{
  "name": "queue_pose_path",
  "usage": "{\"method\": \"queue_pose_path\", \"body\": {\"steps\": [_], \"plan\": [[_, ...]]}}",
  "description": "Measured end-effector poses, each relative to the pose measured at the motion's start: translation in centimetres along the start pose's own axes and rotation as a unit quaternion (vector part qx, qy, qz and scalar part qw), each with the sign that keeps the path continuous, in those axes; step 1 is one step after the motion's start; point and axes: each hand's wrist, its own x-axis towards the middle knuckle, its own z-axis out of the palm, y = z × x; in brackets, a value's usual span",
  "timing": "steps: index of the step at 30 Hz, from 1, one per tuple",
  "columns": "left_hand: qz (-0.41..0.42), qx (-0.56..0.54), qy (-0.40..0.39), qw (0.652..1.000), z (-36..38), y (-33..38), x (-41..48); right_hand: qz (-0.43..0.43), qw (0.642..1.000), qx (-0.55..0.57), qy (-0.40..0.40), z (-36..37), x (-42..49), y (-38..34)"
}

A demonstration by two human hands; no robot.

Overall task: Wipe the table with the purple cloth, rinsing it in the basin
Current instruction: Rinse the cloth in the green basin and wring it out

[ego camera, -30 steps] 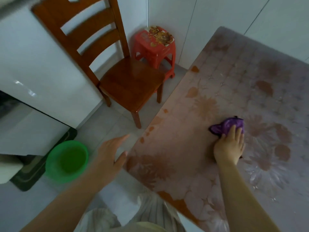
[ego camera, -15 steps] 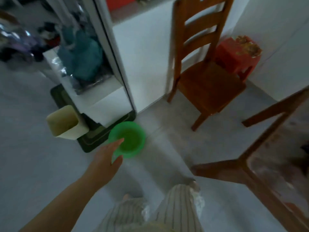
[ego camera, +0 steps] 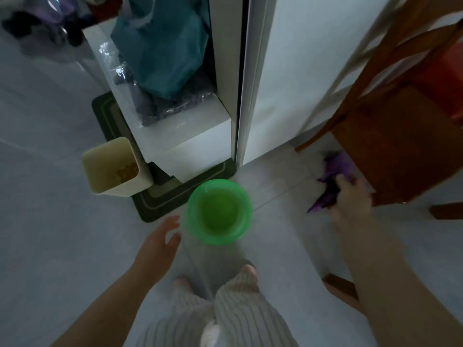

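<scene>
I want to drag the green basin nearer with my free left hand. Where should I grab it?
Grip the green basin by its near-left rim, coming from the left hand side. The rim flares outward and faces up, and that edge lies closest to the open fingers.

basin (ego camera: 219, 212) on floor just ahead of the feet, mat (ego camera: 160, 199) touching its far-left side, bin (ego camera: 115, 169) on the mat left of basin, cabinet (ego camera: 288, 78) behind, chair (ego camera: 398, 136) far right, left hand (ego camera: 156, 242) just left of basin, right hand (ego camera: 352, 200) with cloth (ego camera: 333, 171) well right, below chair seat edge
</scene>
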Motion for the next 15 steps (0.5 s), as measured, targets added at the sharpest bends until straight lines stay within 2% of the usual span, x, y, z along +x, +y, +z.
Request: {"method": "queue_pose_path", "body": {"steps": [2,4,7,9,11,12,14,15], "plan": [[-0.022,-0.013,-0.028,0.999,3.3,-4.2,5.2,0.057,0.994,-0.086,-0.03,4.5,1.2,8.3],[-0.021,-0.01,-0.057,0.998,7.1,-8.8,11.0,0.077,0.979,-0.147,-0.115,8.3,2.4,18.2],[0.016,0.01,-0.089,0.996,13.6,-15.4,20.8,0.032,0.942,-0.249,-0.221,12.1,5.7,31.9],[0.059,0.052,-0.088,0.993,18.1,-19.4,27.4,-0.01,0.891,-0.327,-0.315,14.4,8.8,39.7],[0.146,0.134,-0.081,0.977,22.5,-23.2,33.6,-0.086,0.833,-0.411,-0.359,15.9,12.0,46.3],[0.188,0.178,-0.08,0.963,24.7,-24.9,36.5,-0.118,0.819,-0.432,-0.359,16.5,13.4,49.4],[0.216,0.248,-0.117,0.937,28.1,-27.0,41.1,-0.15,0.776,-0.523,-0.32,17.2,15.1,54.7],[0.223,0.273,-0.135,0.926,29.5,-27.7,42.7,-0.154,0.722,-0.608,-0.292,17.7,15.4,56.0]]}}
